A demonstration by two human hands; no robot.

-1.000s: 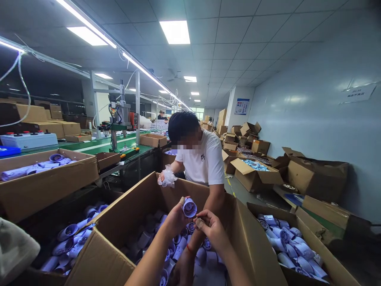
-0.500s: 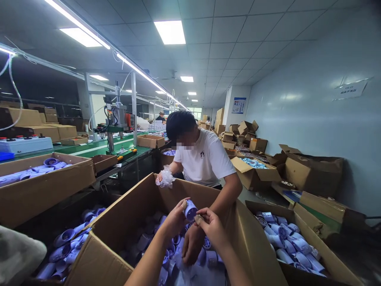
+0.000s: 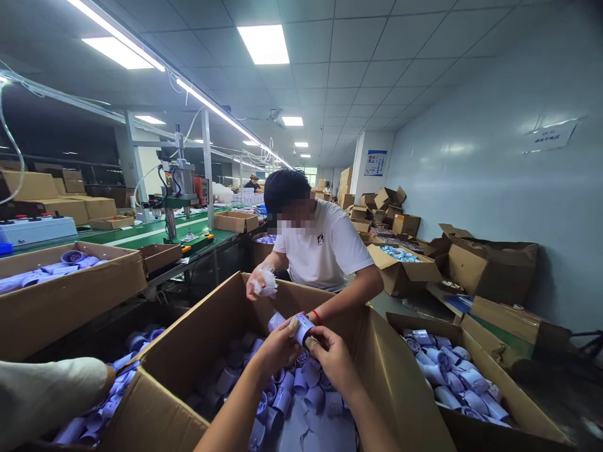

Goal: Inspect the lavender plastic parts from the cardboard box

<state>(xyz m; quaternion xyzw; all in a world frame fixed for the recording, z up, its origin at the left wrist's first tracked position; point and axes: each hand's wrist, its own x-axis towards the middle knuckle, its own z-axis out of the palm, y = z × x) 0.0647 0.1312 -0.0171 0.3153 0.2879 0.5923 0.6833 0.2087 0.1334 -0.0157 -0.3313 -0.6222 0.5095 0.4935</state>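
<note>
My left hand (image 3: pixel 274 349) and my right hand (image 3: pixel 333 358) meet over a big open cardboard box (image 3: pixel 188 351). Together they pinch a small pale-blue cylindrical part (image 3: pixel 304 329), the left fingers on its left side and the right thumb on its right side. Below them the box holds several more of the same blue parts (image 3: pixel 301 389). Across the box a person in a white T-shirt (image 3: pixel 325 251) holds crumpled clear plastic (image 3: pixel 264 284) in one hand and a blue part (image 3: pixel 276 321) in the other, just beyond my fingers.
More open boxes of blue parts stand at the right (image 3: pixel 452 383) and left (image 3: pixel 66 276). A green workbench with a press machine (image 3: pixel 179 188) runs along the left. Stacked and open cartons (image 3: pixel 490 263) line the right wall. A pale sleeve (image 3: pixel 42 392) shows at the lower left.
The person opposite has lifted their hand out of the box with a blue part in it. My hands have stayed together on the blue part, turning it a little.
</note>
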